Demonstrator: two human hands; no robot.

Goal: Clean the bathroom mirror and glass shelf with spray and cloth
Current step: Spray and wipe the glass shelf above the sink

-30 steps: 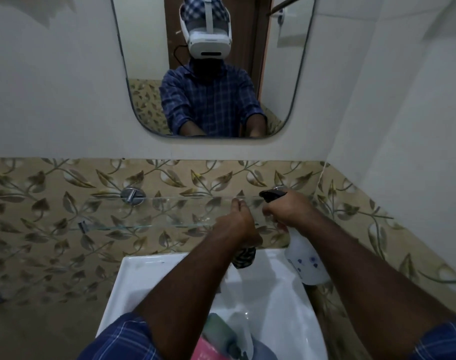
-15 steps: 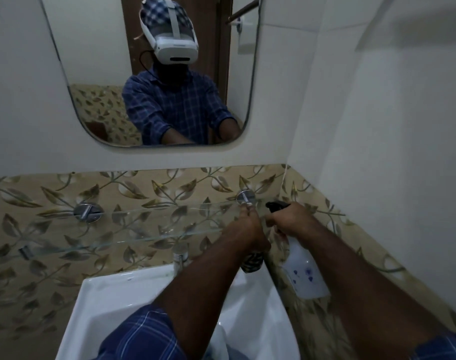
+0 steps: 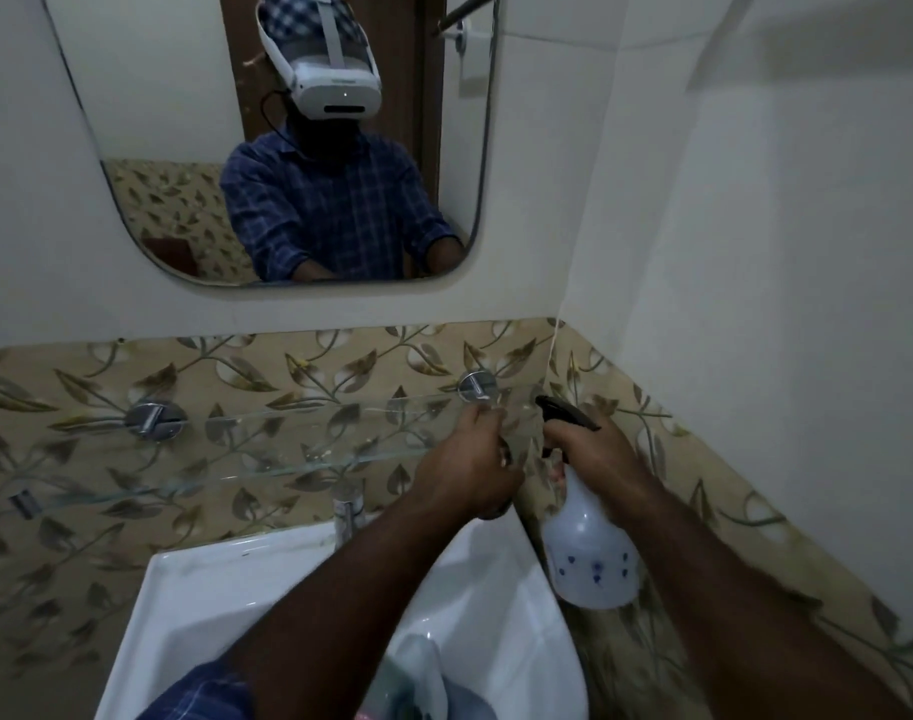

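Note:
A rounded mirror (image 3: 173,122) hangs on the white wall and reflects a person in a checked shirt. Below it a clear glass shelf (image 3: 267,444) runs along the leaf-patterned tiles on chrome brackets (image 3: 155,419). My left hand (image 3: 470,459) grips a dark checked cloth (image 3: 505,454), mostly hidden in the fist, at the shelf's right end near the right bracket (image 3: 477,385). Just to its right, my right hand (image 3: 594,449) holds a white spray bottle (image 3: 586,553) by its black trigger head (image 3: 566,415), the nozzle facing the shelf's right end.
A white washbasin (image 3: 225,589) sits under the shelf with a chrome tap (image 3: 347,511) at its back. The side wall (image 3: 781,304) closes in on the right. Pale and pink items lie at the basin's front edge (image 3: 423,678).
The view has swung right and the shelf's right bracket has come into sight. Both hands have moved along the shelf to its right end, still holding the cloth and the bottle.

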